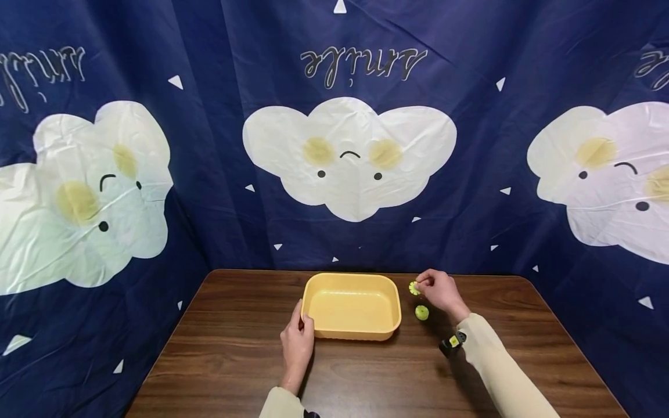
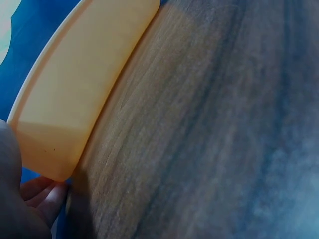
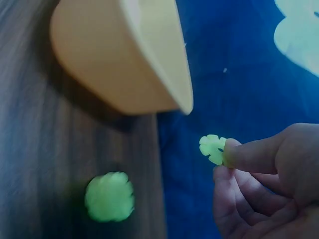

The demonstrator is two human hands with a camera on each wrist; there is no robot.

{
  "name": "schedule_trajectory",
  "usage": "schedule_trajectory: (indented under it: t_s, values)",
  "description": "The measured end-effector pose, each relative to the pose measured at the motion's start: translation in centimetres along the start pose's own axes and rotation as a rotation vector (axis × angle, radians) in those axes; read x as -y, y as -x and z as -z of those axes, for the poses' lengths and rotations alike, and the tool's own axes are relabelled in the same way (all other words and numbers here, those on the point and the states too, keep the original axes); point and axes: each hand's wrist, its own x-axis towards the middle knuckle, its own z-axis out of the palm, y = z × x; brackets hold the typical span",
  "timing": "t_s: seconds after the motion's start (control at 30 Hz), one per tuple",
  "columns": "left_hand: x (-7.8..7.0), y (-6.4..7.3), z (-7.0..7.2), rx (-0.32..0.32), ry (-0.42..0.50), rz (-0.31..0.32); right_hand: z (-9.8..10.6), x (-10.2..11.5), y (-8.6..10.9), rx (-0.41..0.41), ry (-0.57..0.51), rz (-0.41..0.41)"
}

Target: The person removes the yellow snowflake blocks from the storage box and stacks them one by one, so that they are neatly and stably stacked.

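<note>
A yellow rectangular plastic bin (image 1: pixel 351 335) stands on the table. My left hand (image 1: pixel 298 345) grips its left end, thumb over the rim and fingers along the outer wall; the left wrist view shows the fingers by the bin's corner (image 2: pixel 57 149). To the right of the bin, my right hand (image 1: pixel 441 291) pinches a thin light-green flower-shaped piece (image 3: pixel 210 147) between thumb and index finger, holding it up off the table. Nearer to me lies another green scalloped piece (image 1: pixel 421 313), which looks thicker in the right wrist view; whether it is a stack I cannot tell.
The dark wood-grain table (image 1: pixel 235 360) reaches back to a navy curtain (image 1: pixel 219 174) printed with white clouds. Bare tabletop shows left of the bin and in front of it. A small black device with a yellow-green face (image 1: pixel 452 341) is on the right wrist.
</note>
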Motion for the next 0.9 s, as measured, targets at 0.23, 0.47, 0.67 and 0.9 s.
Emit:
schedule_trajectory:
  t_s: [0.23, 0.47, 0.67, 0.9]
  values:
    - [0.1, 0.0, 0.1, -0.016, -0.011, -0.004, -0.6, -2.4, 1.1, 0.05, 0.033, -0.062]
    - [0.3, 0.1, 0.3, -0.023, -0.016, 0.004, -1.6, -3.4, 1.8, 0.102, -0.021, -0.116]
    - [0.3, 0.1, 0.3, -0.009, -0.017, 0.021, -1.9, -3.5, 2.0, 0.073, 0.076, -0.076]
    - [0.1, 0.2, 0.2, 0.001, -0.014, 0.026, -1.8, -3.6, 2.4, 0.053, 0.113, -0.083]
